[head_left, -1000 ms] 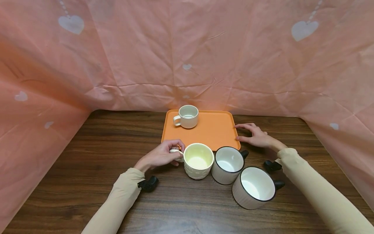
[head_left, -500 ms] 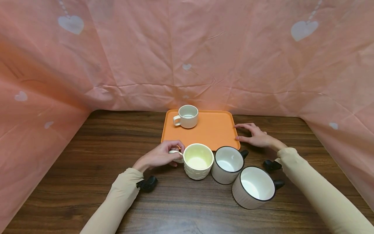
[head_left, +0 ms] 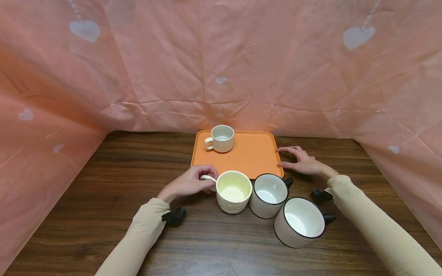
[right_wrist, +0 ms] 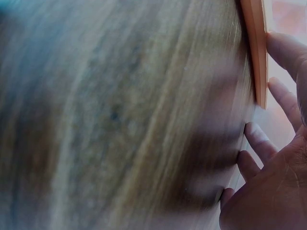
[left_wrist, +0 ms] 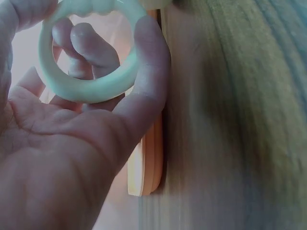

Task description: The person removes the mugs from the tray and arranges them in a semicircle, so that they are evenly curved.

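Observation:
My left hand (head_left: 190, 183) holds a cream mug (head_left: 230, 205) with a raised pattern by its handle. In the left wrist view, the thumb and fingers pinch the ring-shaped handle (left_wrist: 86, 90). The mug sits upright just in front of an orange tray (head_left: 252, 153). At the tray's right edge, my right hand (head_left: 302, 161) is spread, its thumb and index fingertip right at the rim. The right wrist view shows loosely extended fingers (right_wrist: 283, 98) beside the tray's side (right_wrist: 258, 52).
A pale ribbed mug (head_left: 224, 145) stands on the tray's back left, handle leftward. Right of the cream mug are a black-rimmed mug (head_left: 264, 209) and a larger black-rimmed mug (head_left: 293, 235), both with black handles. Pink cloth (head_left: 172, 69) hangs behind the wooden table (head_left: 121, 184).

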